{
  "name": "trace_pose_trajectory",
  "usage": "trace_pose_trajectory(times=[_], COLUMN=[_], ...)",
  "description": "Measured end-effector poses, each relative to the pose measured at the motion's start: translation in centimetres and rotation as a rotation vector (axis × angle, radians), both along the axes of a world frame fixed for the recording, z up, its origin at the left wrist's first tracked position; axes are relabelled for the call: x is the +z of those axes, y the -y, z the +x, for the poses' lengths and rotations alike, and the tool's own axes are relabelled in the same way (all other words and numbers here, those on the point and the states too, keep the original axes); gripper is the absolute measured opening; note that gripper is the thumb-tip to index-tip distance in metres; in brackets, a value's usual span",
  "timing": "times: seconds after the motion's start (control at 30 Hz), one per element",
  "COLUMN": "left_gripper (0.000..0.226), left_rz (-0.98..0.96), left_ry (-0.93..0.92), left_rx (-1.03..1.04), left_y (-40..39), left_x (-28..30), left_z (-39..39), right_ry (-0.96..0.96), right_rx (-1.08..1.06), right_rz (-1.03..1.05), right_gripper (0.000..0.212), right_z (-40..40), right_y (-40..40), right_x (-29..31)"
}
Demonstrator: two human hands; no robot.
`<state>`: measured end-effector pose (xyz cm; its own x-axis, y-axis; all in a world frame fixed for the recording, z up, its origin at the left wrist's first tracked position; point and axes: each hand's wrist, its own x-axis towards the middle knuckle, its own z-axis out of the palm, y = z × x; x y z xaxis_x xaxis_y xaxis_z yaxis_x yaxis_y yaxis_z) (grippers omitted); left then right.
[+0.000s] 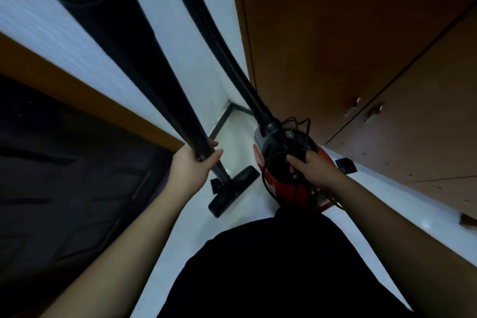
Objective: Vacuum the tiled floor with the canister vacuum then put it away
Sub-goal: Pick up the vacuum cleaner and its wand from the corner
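Head view: both bare arms reach forward. Left hand (pixel 191 166) wraps its fingers round the long black vacuum wand (pixel 144 77), floor head (pixel 233 190) on pale tiled floor (pixel 232 217). Right hand (pixel 313 169) grips the red-and-black canister vacuum (pixel 286 162), apparently by its top handle, with black cord (pixel 268 175).

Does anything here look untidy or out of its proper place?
Yes. The power cord hangs in loose loops over the red canister, bunched in the right hand, not wound up. The left hand grips the wand.
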<state>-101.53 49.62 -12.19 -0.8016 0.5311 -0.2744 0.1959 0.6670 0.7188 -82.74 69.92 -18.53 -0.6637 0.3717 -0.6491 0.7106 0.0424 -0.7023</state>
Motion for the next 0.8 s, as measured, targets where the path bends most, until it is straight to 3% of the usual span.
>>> trace_pose_trajectory(times=[0.4,0.8], left_gripper=[0.012,0.015], left_rz=[0.179,0.196], left_ry=[0.099,0.016], left_rx=[-0.347,-0.772], left_y=[1.3,-1.0], left_x=[1.1,4.4], left_z=[3.3,16.4], right_ry=[-0.045,-0.068], right_rx=[-0.473,-0.877], right_rz=[0.134,0.145], right_gripper=[0.028,0.024], right_z=[7.8,24.0], right_y=[8.6,17.3], right_x=[4.1,6.7])
